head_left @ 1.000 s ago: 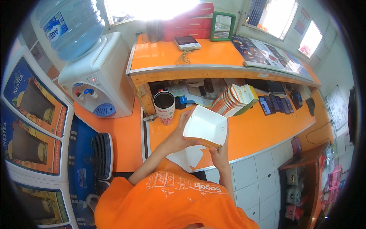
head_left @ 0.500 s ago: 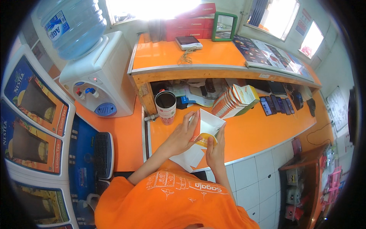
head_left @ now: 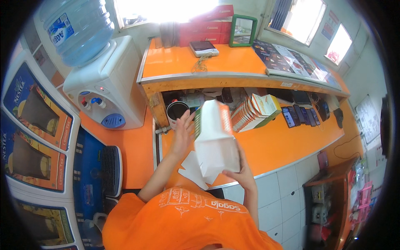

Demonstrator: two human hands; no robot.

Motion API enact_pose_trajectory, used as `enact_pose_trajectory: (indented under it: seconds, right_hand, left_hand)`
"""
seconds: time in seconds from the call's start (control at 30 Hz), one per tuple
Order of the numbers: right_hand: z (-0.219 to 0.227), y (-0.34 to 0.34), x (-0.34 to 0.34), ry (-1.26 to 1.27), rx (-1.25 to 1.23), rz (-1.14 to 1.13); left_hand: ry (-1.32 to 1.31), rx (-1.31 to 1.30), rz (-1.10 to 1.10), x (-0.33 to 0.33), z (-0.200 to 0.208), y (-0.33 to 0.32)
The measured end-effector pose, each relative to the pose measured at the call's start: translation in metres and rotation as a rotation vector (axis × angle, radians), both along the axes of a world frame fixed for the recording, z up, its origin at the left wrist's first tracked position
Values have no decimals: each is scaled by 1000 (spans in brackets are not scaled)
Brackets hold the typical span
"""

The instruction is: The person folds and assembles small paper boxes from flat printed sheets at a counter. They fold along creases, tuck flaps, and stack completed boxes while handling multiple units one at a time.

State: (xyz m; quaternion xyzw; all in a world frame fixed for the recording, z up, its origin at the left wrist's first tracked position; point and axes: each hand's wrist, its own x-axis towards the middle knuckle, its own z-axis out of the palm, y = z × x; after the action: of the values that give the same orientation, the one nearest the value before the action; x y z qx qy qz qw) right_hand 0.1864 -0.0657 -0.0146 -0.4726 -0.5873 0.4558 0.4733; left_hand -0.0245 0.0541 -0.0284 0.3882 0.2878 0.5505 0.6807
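A paper food box (head_left: 216, 152), white inside with orange and green printed sides, is held up over the counter's front edge, one end open toward me. My right hand (head_left: 243, 170) grips its right side, thumb over the lower rim and the other fingers partly hidden behind it. At the box's left, my left hand (head_left: 182, 132) is open with fingers spread, holding nothing; whether a fingertip touches the box I cannot tell. Beneath the box, a white paper piece (head_left: 191, 167) lies at the counter's edge. A patterned cup (head_left: 177, 110) with dark contents stands just behind my left hand.
A row of similar boxes nested together (head_left: 255, 112) stands on the orange counter (head_left: 271, 139), with several phones (head_left: 300, 115) to its right. A raised shelf (head_left: 241, 79) overhangs the back. At the left are a water dispenser (head_left: 110, 83) and a drinks machine (head_left: 39, 125).
The box has tipped so its open end faces me, and it looks larger and nearer. My left hand has let go of it and spread its fingers; my right hand keeps its hold.
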Motion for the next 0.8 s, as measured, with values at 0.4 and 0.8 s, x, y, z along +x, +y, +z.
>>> enact_pose_trajectory:
  seconds: [0.4, 0.8]
  right_hand:
    - [-82, -4, 4, 521, -877, 572]
    - [-36, 11, 10, 27, -611, 634]
  left_hand:
    - [237, 32, -212, 12, 26, -27]
    - [579, 240, -222, 6, 87, -65]
